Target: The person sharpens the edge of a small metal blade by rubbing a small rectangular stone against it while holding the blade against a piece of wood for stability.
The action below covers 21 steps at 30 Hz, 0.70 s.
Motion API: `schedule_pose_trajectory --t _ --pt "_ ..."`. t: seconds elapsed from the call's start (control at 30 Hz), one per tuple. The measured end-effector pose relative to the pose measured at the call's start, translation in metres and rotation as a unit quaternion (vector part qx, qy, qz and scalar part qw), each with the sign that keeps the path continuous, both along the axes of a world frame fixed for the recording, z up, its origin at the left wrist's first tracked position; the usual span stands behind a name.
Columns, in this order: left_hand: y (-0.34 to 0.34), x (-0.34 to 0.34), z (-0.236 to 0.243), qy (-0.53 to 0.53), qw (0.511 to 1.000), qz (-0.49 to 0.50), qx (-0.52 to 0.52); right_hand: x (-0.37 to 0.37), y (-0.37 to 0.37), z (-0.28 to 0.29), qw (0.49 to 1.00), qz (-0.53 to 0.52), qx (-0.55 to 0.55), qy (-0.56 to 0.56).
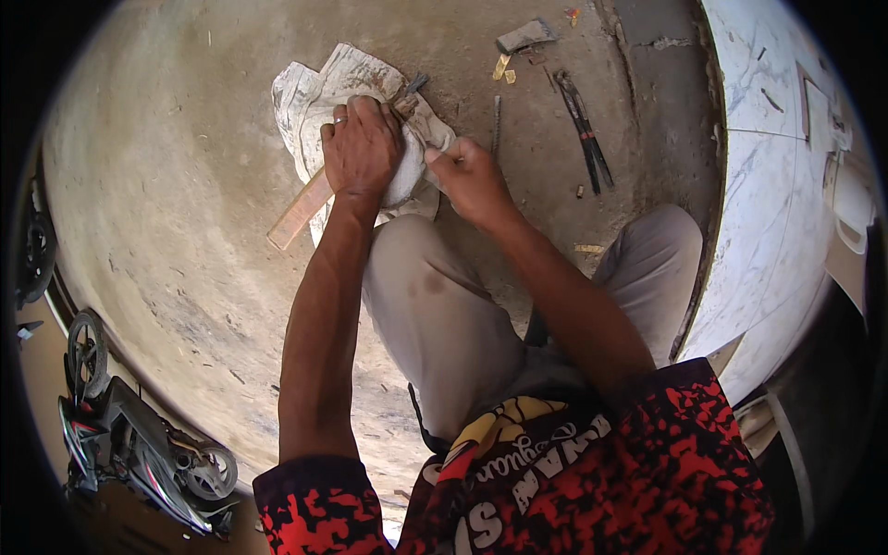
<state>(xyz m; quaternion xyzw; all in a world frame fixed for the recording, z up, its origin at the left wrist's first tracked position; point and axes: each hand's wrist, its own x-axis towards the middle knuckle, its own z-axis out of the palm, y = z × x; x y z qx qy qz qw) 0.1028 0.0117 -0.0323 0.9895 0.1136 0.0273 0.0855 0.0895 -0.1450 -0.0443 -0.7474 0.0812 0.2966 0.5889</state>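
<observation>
A crumpled, stained white cloth (301, 106) lies on the floor in front of my knee. My left hand (363, 146), a ring on one finger, is closed over a flat wooden piece (301, 213) lying on the cloth. One end of the wood sticks out toward the lower left; the rest is hidden under my palm. Past those fingers, a dark bit of material (416, 84) shows at the cloth's far edge. My right hand (470, 180) is closed, thumb against bent fingers, at the cloth's right edge. What it pinches looks like a cloth fold, partly hidden.
To the right lie pincers (585, 134) with dark handles, a thin metal rod (497, 125) and a grey metal block (525, 37). Small yellow scraps (501, 67) are near the block. White marbled tiles (763, 185) border the floor on the right. A motorbike (139, 444) stands at lower left.
</observation>
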Motion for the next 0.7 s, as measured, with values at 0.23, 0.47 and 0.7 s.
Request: schedule_pose_trajectory --t 0.23,0.47,0.7 --pt "-0.003 0.01 0.001 0.036 0.999 0.005 -0.016 0.043 0.028 0.007 0.999 0.006 -0.032 0.018" --pt "-0.009 0.012 0.003 0.026 1.0 -0.004 -0.016 0.059 0.036 0.016 0.999 0.0 -0.044 -0.002" --pt "-0.004 0.015 0.006 0.018 1.0 0.004 0.0 0.009 -0.008 0.008 1.0 0.008 0.029 0.009"
